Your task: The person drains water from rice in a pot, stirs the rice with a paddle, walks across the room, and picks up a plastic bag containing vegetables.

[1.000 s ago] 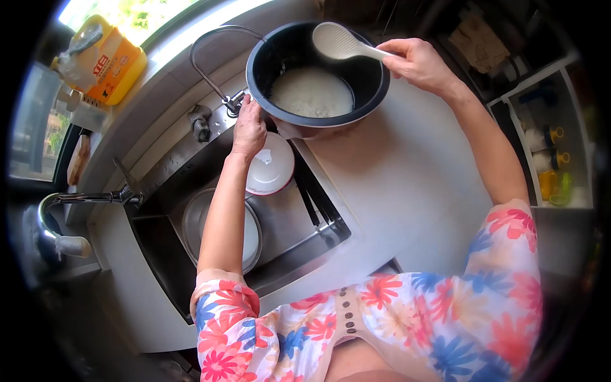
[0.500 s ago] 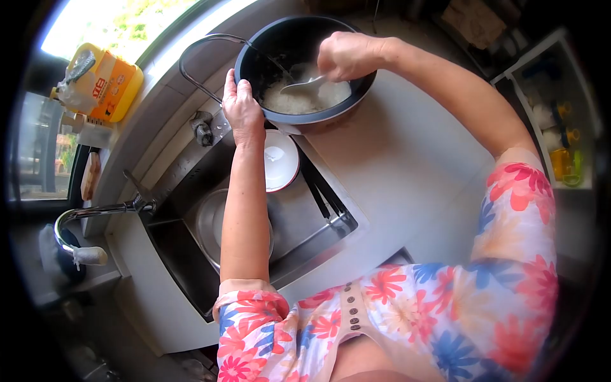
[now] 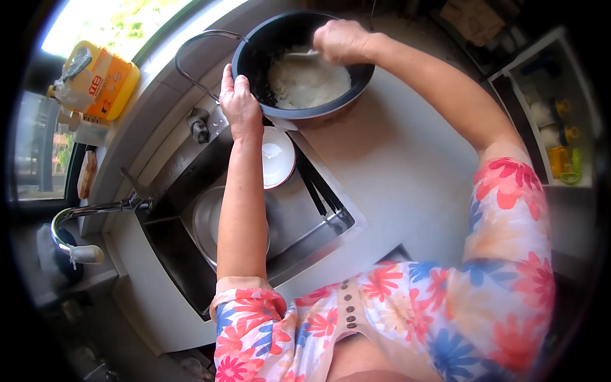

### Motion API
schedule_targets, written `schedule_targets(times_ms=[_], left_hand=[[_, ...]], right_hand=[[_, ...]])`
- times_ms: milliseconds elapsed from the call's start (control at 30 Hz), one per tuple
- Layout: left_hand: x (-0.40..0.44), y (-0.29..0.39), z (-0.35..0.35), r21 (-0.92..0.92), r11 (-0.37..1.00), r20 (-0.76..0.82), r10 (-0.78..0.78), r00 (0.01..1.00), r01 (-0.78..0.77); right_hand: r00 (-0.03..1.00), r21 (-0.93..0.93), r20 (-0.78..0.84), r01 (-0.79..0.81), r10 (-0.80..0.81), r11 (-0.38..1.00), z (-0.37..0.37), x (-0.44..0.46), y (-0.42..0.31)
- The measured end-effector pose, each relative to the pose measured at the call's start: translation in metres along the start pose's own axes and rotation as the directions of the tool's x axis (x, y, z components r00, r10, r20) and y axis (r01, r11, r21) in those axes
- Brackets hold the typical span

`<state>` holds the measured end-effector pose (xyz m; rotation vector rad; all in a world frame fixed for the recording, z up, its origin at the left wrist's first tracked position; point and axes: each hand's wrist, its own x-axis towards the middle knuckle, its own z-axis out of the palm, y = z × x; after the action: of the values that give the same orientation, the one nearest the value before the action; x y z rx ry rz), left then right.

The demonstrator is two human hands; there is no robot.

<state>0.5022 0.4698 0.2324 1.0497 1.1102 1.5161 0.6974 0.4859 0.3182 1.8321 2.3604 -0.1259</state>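
A deep dark pot (image 3: 309, 113) with a grey rim holds white rice (image 3: 310, 83). My left hand (image 3: 240, 109) grips the pot at its left rim, thumb near the edge and fingers along the outer wall. Over the far right part of the pot, my right hand (image 3: 344, 42) is closed around a pale rice paddle (image 3: 300, 55). Most of the paddle is hidden by the hand, and its end touches the far edge of the rice. A thin curved metal tube (image 3: 180, 62) arches from the sink corner to the pot's left rim.
Left of the counter (image 3: 407, 165) is a steel sink (image 3: 305, 251) holding a white bowl (image 3: 277, 159), a round metal pan (image 3: 207, 219) and black chopsticks-like sticks (image 3: 312, 191). A chrome faucet (image 3: 95, 210) stands at left. A yellow detergent jug (image 3: 105, 83) sits on the windowsill.
My right hand has moved up and slightly left, taking the paddle from the middle of the rice to its far side. My left hand still holds the pot's rim.
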Motion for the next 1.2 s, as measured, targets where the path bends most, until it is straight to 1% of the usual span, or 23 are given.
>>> schedule_targets(times_ms=[67, 133, 200, 267, 300, 333, 400, 433, 467, 533, 600, 633, 667, 733, 767, 800, 867, 900, 1000, 1067, 1133, 1167, 1200], left_hand=[[0.001, -0.006, -0.002, 0.02, 1.0, 0.004, 0.008, 1.0, -0.008], [0.001, -0.008, -0.002, 0.027, 1.0, -0.002, 0.006, 1.0, -0.005], [-0.001, -0.007, 0.0, 0.022, 1.0, -0.013, -0.007, 1.0, 0.007], [-0.003, -0.011, -0.005, -0.049, 0.999, -0.007, -0.021, 1.0, 0.021], [-0.004, -0.012, -0.007, -0.085, 0.996, -0.003, -0.028, 1.0, 0.028], [-0.005, -0.013, -0.007, -0.063, 0.998, -0.011, -0.023, 1.0, 0.022], [-0.007, -0.015, -0.007, -0.019, 1.0, -0.026, -0.012, 1.0, 0.011], [-0.006, -0.017, -0.007, -0.014, 1.0, -0.022, -0.006, 1.0, 0.006], [-0.004, -0.019, -0.008, -0.009, 1.0, -0.019, 0.0, 1.0, 0.0], [-0.004, -0.021, -0.009, -0.018, 1.0, -0.01, 0.002, 1.0, -0.002], [-0.006, -0.021, -0.012, -0.045, 0.999, -0.004, -0.004, 1.0, 0.004], [-0.006, -0.023, -0.013, -0.053, 0.999, -0.005, 0.002, 1.0, -0.002], [-0.004, -0.026, -0.014, -0.062, 0.998, -0.005, 0.007, 1.0, -0.007], [-0.002, -0.028, -0.015, -0.067, 0.998, -0.001, 0.012, 1.0, -0.012], [-0.001, -0.028, -0.014, -0.062, 0.998, 0.004, 0.011, 1.0, -0.011], [-0.001, -0.027, -0.014, -0.058, 0.998, 0.01, 0.011, 1.0, -0.01], [0.0, -0.026, -0.013, -0.072, 0.997, 0.0, -0.009, 1.0, 0.009], [0.0, -0.026, -0.013, -0.078, 0.997, -0.003, -0.019, 1.0, 0.019], [0.001, -0.029, -0.016, -0.109, 0.994, -0.005, -0.008, 1.0, 0.007], [0.002, -0.029, -0.016, -0.086, 0.996, -0.004, 0.007, 1.0, -0.007], [0.001, -0.028, -0.014, -0.096, 0.995, 0.001, 0.005, 1.0, -0.005], [0.001, -0.029, -0.013, -0.103, 0.995, 0.001, 0.001, 1.0, -0.001], [0.002, -0.029, -0.011, -0.11, 0.994, 0.0, -0.002, 1.0, 0.002]], right_hand=[[0.985, 0.02, 0.131, 0.113, -0.114, 0.993, 0.006, -0.011, -0.015], [0.967, 0.187, 0.132, 0.192, -0.218, 0.963, -0.002, -0.014, -0.008], [0.967, 0.377, 0.111, 0.172, -0.228, 0.91, -0.006, -0.021, -0.008], [0.966, 0.44, 0.138, 0.14, -0.221, 0.887, 0.002, -0.029, -0.022], [0.964, 0.297, 0.052, 0.234, -0.26, 0.926, 0.016, -0.027, -0.024], [0.982, 0.189, 0.08, 0.153, -0.17, 0.97, 0.021, -0.023, -0.022], [0.988, 0.151, 0.006, 0.15, -0.153, 0.977, 0.019, -0.018, -0.005], [0.99, 0.225, -0.053, 0.139, -0.131, 0.964, 0.011, -0.02, 0.002], [0.992, 0.273, -0.122, 0.059, -0.026, 0.96, 0.005, -0.027, 0.004], [0.985, 0.172, -0.142, -0.078, 0.103, 0.982, -0.003, -0.024, 0.0], [0.942, 0.123, -0.33, -0.012, 0.052, 0.992, 0.018, -0.022, -0.015], [0.947, 0.038, -0.32, 0.037, -0.023, 0.999, 0.027, -0.021, -0.025], [0.961, -0.005, -0.256, 0.106, -0.104, 0.994, 0.039, -0.017, -0.03], [0.926, 0.084, -0.235, 0.322, -0.295, 0.943, 0.039, -0.028, -0.034], [0.956, 0.07, -0.109, 0.281, -0.273, 0.957, 0.031, -0.031, -0.032], [0.975, -0.039, -0.094, 0.198, -0.201, 0.979, 0.02, -0.035, -0.031], [0.961, 0.0, -0.261, 0.096, -0.092, 0.995, 0.021, -0.029, -0.018], [0.95, -0.004, -0.308, 0.061, -0.059, 0.998, 0.021, -0.026, -0.02], [0.942, -0.036, -0.257, 0.215, -0.217, 0.976, 0.03, -0.024, -0.041], [0.953, -0.032, -0.103, 0.285, -0.287, 0.958, 0.027, -0.033, -0.045], [0.965, 0.009, -0.146, 0.222, -0.218, 0.975, 0.021, -0.03, -0.033], [0.947, 0.057, -0.265, 0.205, -0.183, 0.977, 0.022, -0.024, -0.021], [0.966, 0.047, -0.247, 0.085, -0.071, 0.995, 0.012, -0.026, -0.02]])
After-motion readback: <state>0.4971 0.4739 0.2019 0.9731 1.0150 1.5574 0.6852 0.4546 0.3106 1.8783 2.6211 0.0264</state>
